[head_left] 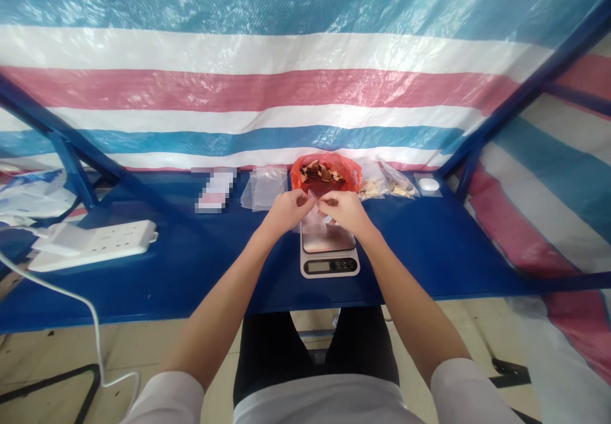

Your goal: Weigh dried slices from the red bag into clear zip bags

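Observation:
My left hand [287,209] and my right hand [342,211] are closed side by side, each pinching the top edge of a small clear plastic bag [314,221]. The bag hangs just above a small digital kitchen scale [329,255] on the blue table [200,265]. Right behind my hands sits a red plastic bag [326,172], open, with brown dried slices inside.
A stack of empty clear bags [265,187] lies left of the red bag. Filled clear bags [389,186] and a white round lid [428,184] lie to its right. A white power strip [93,244] with its cable rests at the table's left. Striped tarpaulin walls surround the table.

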Tool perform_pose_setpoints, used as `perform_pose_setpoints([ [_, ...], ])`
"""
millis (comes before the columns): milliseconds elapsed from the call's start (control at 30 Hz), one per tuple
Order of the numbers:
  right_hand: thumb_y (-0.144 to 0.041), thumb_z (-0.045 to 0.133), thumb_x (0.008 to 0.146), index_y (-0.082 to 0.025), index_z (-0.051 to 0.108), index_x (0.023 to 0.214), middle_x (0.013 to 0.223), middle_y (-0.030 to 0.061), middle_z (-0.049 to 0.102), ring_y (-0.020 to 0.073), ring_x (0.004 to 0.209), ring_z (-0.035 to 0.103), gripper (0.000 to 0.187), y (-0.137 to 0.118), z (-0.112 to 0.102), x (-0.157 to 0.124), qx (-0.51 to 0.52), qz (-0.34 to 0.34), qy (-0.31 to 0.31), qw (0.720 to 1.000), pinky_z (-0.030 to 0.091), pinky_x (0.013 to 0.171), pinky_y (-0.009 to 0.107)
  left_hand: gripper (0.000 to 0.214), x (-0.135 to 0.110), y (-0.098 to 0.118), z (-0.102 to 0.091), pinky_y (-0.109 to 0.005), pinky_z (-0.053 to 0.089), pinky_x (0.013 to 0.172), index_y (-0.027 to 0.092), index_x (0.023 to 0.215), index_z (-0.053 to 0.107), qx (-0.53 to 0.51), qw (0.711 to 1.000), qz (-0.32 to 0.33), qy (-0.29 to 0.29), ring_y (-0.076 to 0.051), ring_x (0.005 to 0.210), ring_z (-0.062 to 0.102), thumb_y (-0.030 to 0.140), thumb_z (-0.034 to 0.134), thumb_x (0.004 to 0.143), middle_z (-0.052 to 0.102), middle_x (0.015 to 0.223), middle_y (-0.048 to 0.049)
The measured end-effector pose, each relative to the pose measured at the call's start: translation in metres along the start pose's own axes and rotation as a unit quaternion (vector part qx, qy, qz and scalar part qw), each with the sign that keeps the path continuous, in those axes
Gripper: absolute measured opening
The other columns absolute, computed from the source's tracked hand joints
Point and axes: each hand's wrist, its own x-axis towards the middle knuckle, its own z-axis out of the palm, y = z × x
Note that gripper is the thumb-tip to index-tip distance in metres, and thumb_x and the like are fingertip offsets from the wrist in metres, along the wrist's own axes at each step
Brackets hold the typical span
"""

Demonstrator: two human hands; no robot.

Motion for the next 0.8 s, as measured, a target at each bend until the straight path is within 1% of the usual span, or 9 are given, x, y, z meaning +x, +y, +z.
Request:
perform_pose_setpoints([
  [67,-0.026,0.063,0.081,-0.019,0.073,0.085,0.073,0.0034,0.075,0.0206,0.071,0.074,0.013,0.0,-0.002,0.0,0.031,0.023,-0.012,0.999,0.057,0.05,0.023,0.026,0.0,-0.001,0.002,-0.027,0.041,0.061,0.019,0.066,0.059,-0.016,1.0,0.003,-0.014,-0.016,0.06,0.057,0.038,0.055,0.083,0.065,0.063,-0.0017],
  [133,-0.027,0.064,0.081,-0.018,0.073,0.086,0.075,0.0039,0.075,0.0213,0.075,0.074,0.014,-0.001,-0.004,-0.001,0.052,0.037,-0.028,0.998,0.058,0.051,0.023,0.026,-0.001,-0.002,0.004,-0.026,0.041,0.061,0.018,0.065,0.061,-0.027,1.0,0.008,-0.01,-0.016,0.06,0.057,0.037,0.055,0.083,0.066,0.062,-0.0018],
  [233,-0.027,0.067,0.08,-0.018,0.074,0.087,0.078,0.0037,0.076,0.0207,0.075,0.074,0.014,-0.002,-0.003,-0.001,0.043,0.034,-0.047,0.997,0.058,0.051,0.022,0.025,-0.002,0.0,0.006,-0.025,0.041,0.062,0.018,0.067,0.062,-0.027,1.0,0.01,0.011,-0.015,0.06,0.057,0.036,0.056,0.083,0.065,0.063,-0.0011],
  [300,-0.026,0.068,0.079,-0.018,0.075,0.085,0.078,0.0032,0.076,0.0194,0.072,0.073,0.012,-0.003,-0.003,0.0,0.022,0.026,-0.05,0.998,0.057,0.05,0.021,0.025,-0.002,0.0,0.005,-0.025,0.04,0.062,0.018,0.067,0.061,-0.019,1.0,0.013,0.011,-0.014,0.059,0.055,0.035,0.056,0.083,0.064,0.063,-0.0001],
  [467,-0.023,0.067,0.078,-0.017,0.072,0.079,0.069,0.0032,0.073,0.0176,0.063,0.072,0.008,0.0,-0.01,0.003,0.004,0.035,-0.013,0.999,0.057,0.048,0.021,0.022,-0.001,-0.006,-0.009,-0.026,0.034,0.058,0.019,0.06,0.051,0.058,0.997,0.026,0.031,-0.012,0.056,0.047,0.028,0.059,0.077,0.056,0.057,0.002],
  [533,-0.02,0.067,0.076,-0.016,0.072,0.078,0.069,0.0038,0.073,0.017,0.063,0.071,0.006,0.001,-0.016,0.005,0.004,0.047,-0.009,0.999,0.057,0.047,0.02,0.019,-0.002,-0.007,-0.018,-0.026,0.034,0.058,0.019,0.059,0.051,0.08,0.996,0.031,0.018,-0.013,0.056,0.048,0.024,0.061,0.074,0.057,0.057,0.0018],
  [667,-0.018,0.068,0.073,-0.015,0.073,0.074,0.067,0.0041,0.073,0.0159,0.06,0.071,0.006,0.003,-0.024,0.005,-0.022,0.05,-0.035,0.998,0.056,0.047,0.019,0.012,-0.004,-0.003,-0.03,-0.028,0.037,0.061,0.019,0.062,0.055,0.117,0.992,0.049,-0.013,-0.015,0.058,0.052,0.021,0.062,0.071,0.061,0.061,0.0007],
  [733,-0.019,0.068,0.073,-0.016,0.073,0.072,0.064,0.0035,0.073,0.016,0.057,0.07,0.006,0.003,-0.025,0.005,-0.042,0.043,-0.035,0.998,0.055,0.046,0.019,0.009,-0.004,-0.002,-0.032,-0.029,0.038,0.062,0.019,0.064,0.058,0.135,0.989,0.054,-0.019,-0.016,0.06,0.054,0.02,0.063,0.071,0.064,0.064,-0.0003],
  [800,-0.02,0.068,0.074,-0.016,0.073,0.071,0.065,0.0034,0.073,0.0162,0.057,0.071,0.007,0.001,-0.025,0.005,-0.058,0.035,-0.032,0.997,0.055,0.047,0.019,0.003,-0.004,-0.003,-0.033,-0.029,0.042,0.065,0.018,0.072,0.063,0.14,0.988,0.067,-0.02,-0.016,0.062,0.056,0.021,0.064,0.072,0.066,0.07,-0.0013],
])
